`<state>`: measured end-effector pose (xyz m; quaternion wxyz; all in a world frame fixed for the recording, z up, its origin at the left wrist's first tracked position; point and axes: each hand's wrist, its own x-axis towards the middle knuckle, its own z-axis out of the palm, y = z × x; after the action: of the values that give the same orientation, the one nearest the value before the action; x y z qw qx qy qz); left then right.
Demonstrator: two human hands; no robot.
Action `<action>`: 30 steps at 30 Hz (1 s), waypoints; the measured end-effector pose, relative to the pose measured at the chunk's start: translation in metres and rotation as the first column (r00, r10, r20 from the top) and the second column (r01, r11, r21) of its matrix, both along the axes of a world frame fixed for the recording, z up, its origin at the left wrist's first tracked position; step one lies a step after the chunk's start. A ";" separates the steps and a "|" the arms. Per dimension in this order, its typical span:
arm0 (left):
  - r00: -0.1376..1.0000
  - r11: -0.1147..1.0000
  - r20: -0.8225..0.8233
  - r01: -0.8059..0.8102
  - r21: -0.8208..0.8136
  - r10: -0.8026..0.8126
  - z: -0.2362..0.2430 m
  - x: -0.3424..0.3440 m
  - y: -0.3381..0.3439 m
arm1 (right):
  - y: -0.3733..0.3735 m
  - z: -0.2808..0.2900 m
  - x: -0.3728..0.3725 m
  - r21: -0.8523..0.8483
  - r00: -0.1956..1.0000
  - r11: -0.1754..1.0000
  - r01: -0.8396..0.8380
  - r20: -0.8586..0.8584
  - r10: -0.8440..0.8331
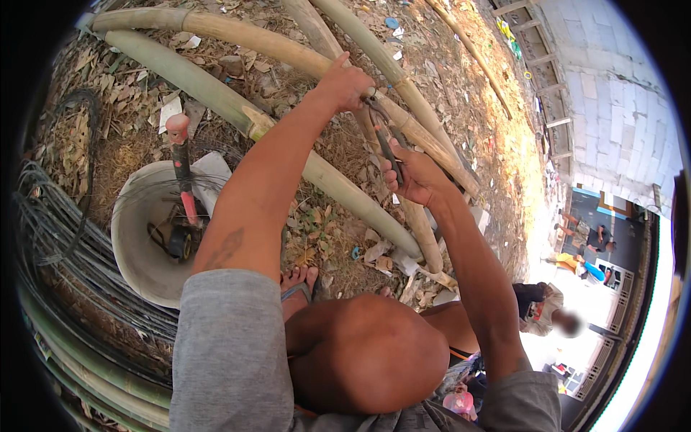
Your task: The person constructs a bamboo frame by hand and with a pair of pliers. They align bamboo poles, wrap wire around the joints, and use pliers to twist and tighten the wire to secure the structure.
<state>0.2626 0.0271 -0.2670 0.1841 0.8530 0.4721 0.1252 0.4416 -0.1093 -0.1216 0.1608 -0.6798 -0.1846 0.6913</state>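
Note:
My right hand (416, 176) is closed around the handles of a pair of dark metal pincers (383, 137). The jaws meet a spot where bamboo poles cross, right beside my left hand (345, 85). That hand is wrapped over a tan bamboo pole (252, 38), one finger lying along it; whatever its fingertips touch underneath is hidden. A second pole (317, 32) runs beneath the crossing. Nearer to me lies a greenish bamboo pole (353, 193), passing under my left forearm. Any wire between the jaws is too small to make out.
On my left stands a pale bucket (129, 245) with a red-and-black-handled hammer (180, 155) in it. Coils of dark wire (65, 223) and green bamboo (93, 381) lie beyond. Dry leaves cover the ground. A block wall (612, 108) and several people, one seated (543, 309), are at right.

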 end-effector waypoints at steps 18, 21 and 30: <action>0.995 0.998 0.097 -0.010 0.070 0.003 -0.013 -0.009 -0.002 | -0.006 -0.002 -0.032 -0.035 0.496 0.764 -0.645 0.741 0.453; 0.992 0.991 0.126 -0.009 0.132 -0.007 -0.016 -0.009 -0.002 | -0.013 -0.012 -0.025 0.032 0.989 0.997 -0.068 0.133 0.063; 0.999 0.995 0.045 0.021 0.095 -0.026 -0.012 -0.010 0.000 | -0.004 -0.001 -0.044 -0.090 0.576 0.793 -0.603 0.638 0.511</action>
<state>0.2525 0.0274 -0.2788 0.1559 0.8631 0.4513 0.1647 0.3978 -0.1134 -0.1230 -0.0906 -0.7650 -0.4785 0.4214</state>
